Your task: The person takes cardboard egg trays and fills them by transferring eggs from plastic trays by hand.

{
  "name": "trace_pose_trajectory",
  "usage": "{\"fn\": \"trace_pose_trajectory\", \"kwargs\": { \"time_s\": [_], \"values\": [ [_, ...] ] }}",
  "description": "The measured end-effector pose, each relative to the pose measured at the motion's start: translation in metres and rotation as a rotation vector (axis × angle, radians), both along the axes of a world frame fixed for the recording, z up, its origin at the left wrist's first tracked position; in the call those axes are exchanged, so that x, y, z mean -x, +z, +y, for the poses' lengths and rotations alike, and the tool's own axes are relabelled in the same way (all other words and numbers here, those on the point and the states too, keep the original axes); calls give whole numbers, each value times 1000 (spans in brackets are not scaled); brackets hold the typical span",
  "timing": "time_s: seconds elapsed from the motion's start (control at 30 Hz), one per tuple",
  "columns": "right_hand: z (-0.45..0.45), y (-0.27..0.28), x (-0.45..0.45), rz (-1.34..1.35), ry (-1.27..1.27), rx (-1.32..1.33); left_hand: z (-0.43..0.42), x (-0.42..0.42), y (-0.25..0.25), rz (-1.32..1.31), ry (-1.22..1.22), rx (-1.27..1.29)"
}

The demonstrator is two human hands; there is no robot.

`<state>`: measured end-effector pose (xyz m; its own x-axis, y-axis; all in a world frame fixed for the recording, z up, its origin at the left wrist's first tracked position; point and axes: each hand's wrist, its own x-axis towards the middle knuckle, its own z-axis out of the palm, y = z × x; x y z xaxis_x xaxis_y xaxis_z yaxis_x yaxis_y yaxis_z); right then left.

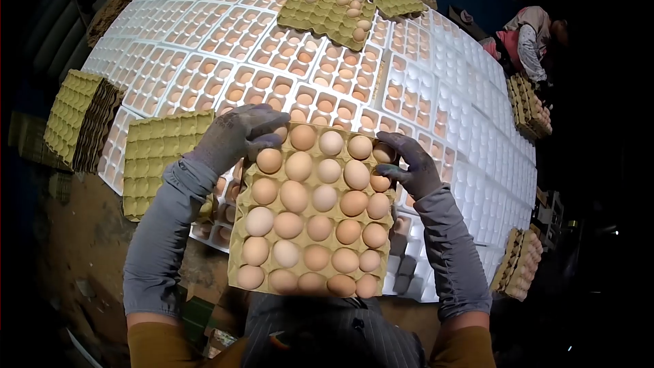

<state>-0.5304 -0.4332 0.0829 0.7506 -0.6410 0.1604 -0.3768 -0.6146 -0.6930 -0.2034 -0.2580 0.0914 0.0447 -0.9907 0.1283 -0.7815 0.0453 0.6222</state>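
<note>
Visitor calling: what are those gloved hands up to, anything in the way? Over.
Left hand, right hand: gripping egg tray, far corners. Loaded with eggs. White packs spread beyond; no obstruction seen.

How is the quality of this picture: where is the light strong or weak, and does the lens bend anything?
Head view: strong light on the white trays, near-black surroundings at right; head view: wide-lens distortion, with the tray rows bulging like a dome; head view: held egg tray fairly sharp, co-worker dimmer and less detailed.
</note>
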Motion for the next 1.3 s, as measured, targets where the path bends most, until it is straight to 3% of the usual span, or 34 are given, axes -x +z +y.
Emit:
{"fn": "trace_pose_trajectory", "kwargs": {
  "time_s": [0.07,0.17,0.2,0.23,0.27,0.33,0.37,0.4,0.47,0.5,0.53,0.6,0.67,0.73,0.8,0.87,0.93,1.0,1.07,1.1,1.13,1.2,1.3],
  "values": [
    [-2,0,4,45,102,0,-1,1,2,-12,-16,1],
    [-4,-9,5,-6,15,-57,-1,5,1,98,74,-66],
    [-6,-13,4,-31,-27,-83,-2,4,-2,425,167,3],
    [-9,-18,-2,-274,-125,-383,-3,1,-4,752,258,74],
    [-15,-15,2,-352,-226,-531,-4,-4,-4,897,345,134],
    [-25,-4,4,-753,-337,-968,-6,-7,13,1461,316,208],
    [-31,1,2,-847,-256,-1144,-8,-7,14,1506,304,124],
    [-31,11,-4,-785,-256,-1126,-12,-16,10,1305,214,-69],
    [-47,5,-14,-254,45,-733,-24,19,19,119,86,-31],
    [-27,21,-35,182,47,-298,-28,32,21,-26,113,-40],
    [-5,34,-48,327,43,-23,-30,41,21,-171,142,-50],
    [-6,25,-55,500,88,199,-36,38,21,-107,169,-32],
    [-17,26,-57,556,103,122,-39,29,22,20,148,-128],
    [-21,26,-53,616,122,42,-34,30,23,-94,65,-113],
    [-21,26,-50,565,252,230,-32,32,18,-273,-27,-164],
    [-21,28,-52,540,272,250,-34,24,22,-259,-42,-197],
    [-19,28,-50,512,240,306,-28,10,27,486,139,-301],
    [-31,21,-39,455,236,227,-9,-12,32,1189,115,-299],
    [-52,8,-28,35,46,-651,10,-15,48,814,59,-209],
    [-41,30,-32,-252,32,-1072,16,-13,45,541,-20,-198],
    [-36,44,-34,-370,145,-1245,23,-2,51,139,31,-239],
    [-44,44,-47,-151,408,-726,27,24,50,-418,30,-233],
    [-17,63,-83,318,638,263,19,38,43,-538,30,-324]
  ]
}}
